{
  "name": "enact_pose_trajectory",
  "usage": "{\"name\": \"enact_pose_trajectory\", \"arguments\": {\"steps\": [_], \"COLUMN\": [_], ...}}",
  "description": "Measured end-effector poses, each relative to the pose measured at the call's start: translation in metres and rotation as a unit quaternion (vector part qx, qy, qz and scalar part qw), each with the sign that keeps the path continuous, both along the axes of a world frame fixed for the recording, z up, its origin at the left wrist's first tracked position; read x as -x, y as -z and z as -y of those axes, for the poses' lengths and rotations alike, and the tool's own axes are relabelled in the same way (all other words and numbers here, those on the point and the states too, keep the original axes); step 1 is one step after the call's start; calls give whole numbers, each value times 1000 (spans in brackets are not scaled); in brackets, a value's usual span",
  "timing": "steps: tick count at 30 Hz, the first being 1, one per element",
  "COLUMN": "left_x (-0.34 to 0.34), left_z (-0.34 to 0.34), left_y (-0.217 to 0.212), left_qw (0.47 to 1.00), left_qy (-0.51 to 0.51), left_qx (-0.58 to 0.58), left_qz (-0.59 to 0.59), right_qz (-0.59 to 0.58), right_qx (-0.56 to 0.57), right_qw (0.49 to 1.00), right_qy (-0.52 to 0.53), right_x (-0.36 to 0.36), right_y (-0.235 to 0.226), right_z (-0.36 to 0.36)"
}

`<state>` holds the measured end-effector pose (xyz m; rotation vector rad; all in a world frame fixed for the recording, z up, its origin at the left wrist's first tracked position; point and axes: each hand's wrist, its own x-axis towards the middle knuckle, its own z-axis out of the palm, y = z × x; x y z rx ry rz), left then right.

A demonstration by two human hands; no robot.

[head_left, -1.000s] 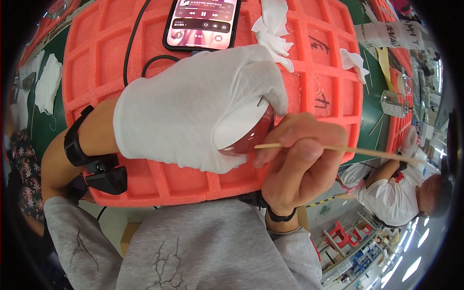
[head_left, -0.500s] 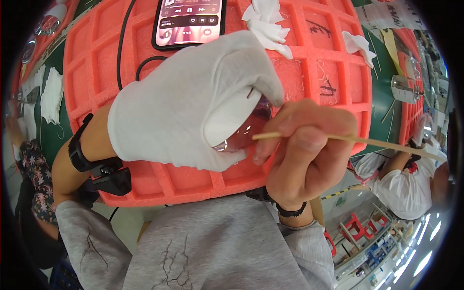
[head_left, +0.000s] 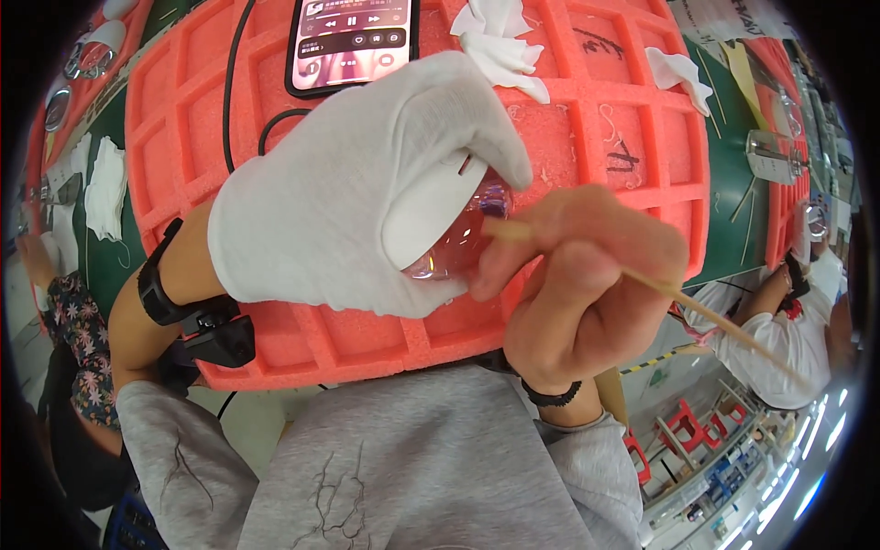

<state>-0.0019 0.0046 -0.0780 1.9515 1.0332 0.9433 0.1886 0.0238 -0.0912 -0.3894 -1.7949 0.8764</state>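
My left hand (head_left: 321,202), in a white glove, curls around a rounded object (head_left: 433,220) with a smooth white face, a small slot and a clear, glossy, pinkish side. Its thumb and fingers wrap both ends, hiding part of it. My bare right hand (head_left: 596,284) is pinched on a thin wooden stick (head_left: 729,325), whose blunt end points at the object's clear side. Whether that end touches the surface I cannot tell, as it is blurred. Both hands are above a red foam tray (head_left: 642,206) with square compartments.
A phone (head_left: 348,46) with its screen lit lies on the tray beside a black cable (head_left: 229,101). Crumpled white cloths (head_left: 502,64) rest further right. A clear container (head_left: 775,156) stands on the green table (head_left: 729,197). Other people sit on both sides.
My right hand and the stick have turned slightly, so the stick's far end is lower and its near end higher. The left hand still grips the object, almost unmoved.
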Motion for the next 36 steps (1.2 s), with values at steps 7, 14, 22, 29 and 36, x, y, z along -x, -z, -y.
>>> {"name": "enact_pose_trajectory", "arguments": {"steps": [7, 14, 22, 29, 36], "left_x": [1, 0, -10, -17, -19], "left_z": [1, 0, 8, 9, 9], "left_y": [-5, -4, -8, -6, -4], "left_qw": [1000, 1000, 997, 992, 993], "left_qy": [-5, -15, -77, -111, -112], "left_qx": [17, -4, 3, -12, -24], "left_qz": [-1, -4, -21, -61, -34], "right_qz": [101, 182, 171, 101, 159], "right_qx": [132, 69, 36, 103, 60], "right_qw": [986, 980, 984, 989, 984], "right_qy": [0, 31, 29, -9, -50], "right_x": [-24, -29, -29, -18, -25], "right_y": [-17, -22, -9, -6, -12], "right_z": [13, 11, 13, 2, -7]}}
